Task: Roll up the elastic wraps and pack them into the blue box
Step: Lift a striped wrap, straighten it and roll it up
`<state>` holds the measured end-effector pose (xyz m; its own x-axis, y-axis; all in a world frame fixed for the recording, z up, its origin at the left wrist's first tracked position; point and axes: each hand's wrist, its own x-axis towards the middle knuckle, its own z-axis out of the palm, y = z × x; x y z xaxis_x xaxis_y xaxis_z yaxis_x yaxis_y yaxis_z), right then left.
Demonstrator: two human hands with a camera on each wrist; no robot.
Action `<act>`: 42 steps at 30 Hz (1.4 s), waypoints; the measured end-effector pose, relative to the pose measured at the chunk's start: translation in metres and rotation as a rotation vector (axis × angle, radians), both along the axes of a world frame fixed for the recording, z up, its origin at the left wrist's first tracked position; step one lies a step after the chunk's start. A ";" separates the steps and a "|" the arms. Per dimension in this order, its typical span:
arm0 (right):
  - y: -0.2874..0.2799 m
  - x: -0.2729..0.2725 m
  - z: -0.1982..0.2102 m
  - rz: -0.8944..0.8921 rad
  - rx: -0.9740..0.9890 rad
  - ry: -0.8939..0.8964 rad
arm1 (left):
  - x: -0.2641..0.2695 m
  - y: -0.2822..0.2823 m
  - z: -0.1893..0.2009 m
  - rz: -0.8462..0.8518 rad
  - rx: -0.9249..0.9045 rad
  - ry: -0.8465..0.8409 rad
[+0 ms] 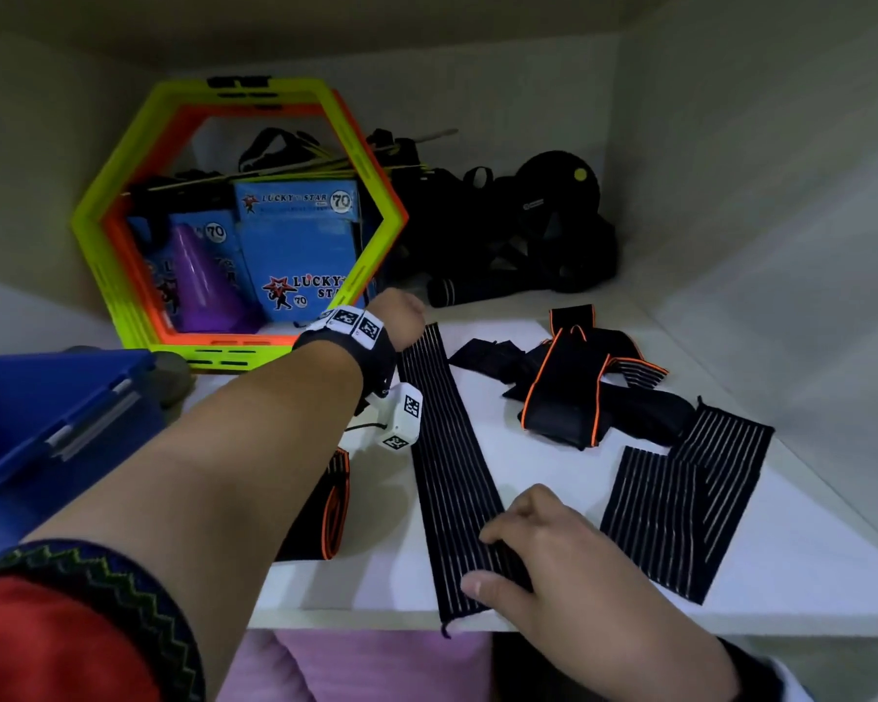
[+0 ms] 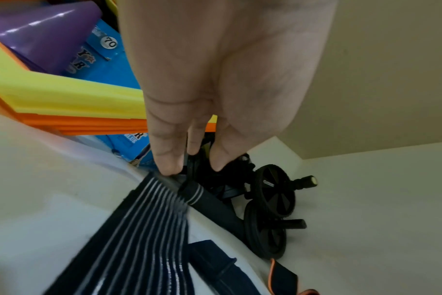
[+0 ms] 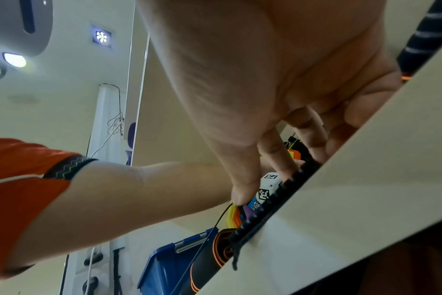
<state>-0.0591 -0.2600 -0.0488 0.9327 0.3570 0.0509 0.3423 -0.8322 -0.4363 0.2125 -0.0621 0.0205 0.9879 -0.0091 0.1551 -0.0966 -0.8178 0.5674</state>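
Note:
A long dark striped elastic wrap (image 1: 447, 448) lies flat across the white shelf (image 1: 807, 575), its near end at the front edge. My left hand (image 1: 406, 316) reaches to the far end, and its straight fingertips (image 2: 167, 167) press that end of the striped wrap (image 2: 139, 229) down. My right hand (image 1: 487, 559) grips the near end with curled fingers and thumb; its fingers (image 3: 278, 159) curl over the wrap's edge (image 3: 273, 201). The blue box (image 1: 47, 412) stands at the left, also low in the right wrist view (image 3: 169, 265).
A second striped wrap (image 1: 680, 509) and orange-trimmed black wraps (image 1: 579, 392) lie to the right. An orange-trimmed roll (image 1: 335, 499) sits under my left forearm. Yellow and orange hexagon rings (image 1: 123, 195), blue cartons (image 1: 295, 245), a purple cone (image 1: 199, 276) and black gear (image 1: 558, 195) fill the back.

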 end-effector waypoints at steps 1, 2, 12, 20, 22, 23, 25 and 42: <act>-0.001 0.000 0.000 0.019 -0.001 0.002 | -0.004 0.001 0.004 -0.024 -0.010 -0.001; -0.002 0.000 0.000 0.037 -0.004 0.004 | -0.009 0.002 0.008 -0.058 -0.025 0.003; -0.003 -0.008 -0.018 0.115 -0.023 -0.062 | -0.123 0.003 0.026 -0.394 0.038 0.001; -0.002 -0.020 -0.031 0.094 -0.001 -0.196 | -0.249 0.013 -0.017 -0.642 0.217 0.001; -0.002 -0.021 -0.035 0.073 0.009 -0.229 | -0.269 0.018 -0.036 -0.641 0.253 -0.013; -0.002 -0.022 -0.037 0.061 0.012 -0.247 | -0.277 0.020 -0.046 -0.621 0.273 -0.020; -0.001 -0.026 -0.038 0.048 0.026 -0.286 | -0.289 0.024 -0.065 -0.562 0.277 -0.030; 0.015 -0.025 -0.035 -0.183 0.446 -0.178 | -0.307 0.021 -0.100 -0.045 -0.159 -0.257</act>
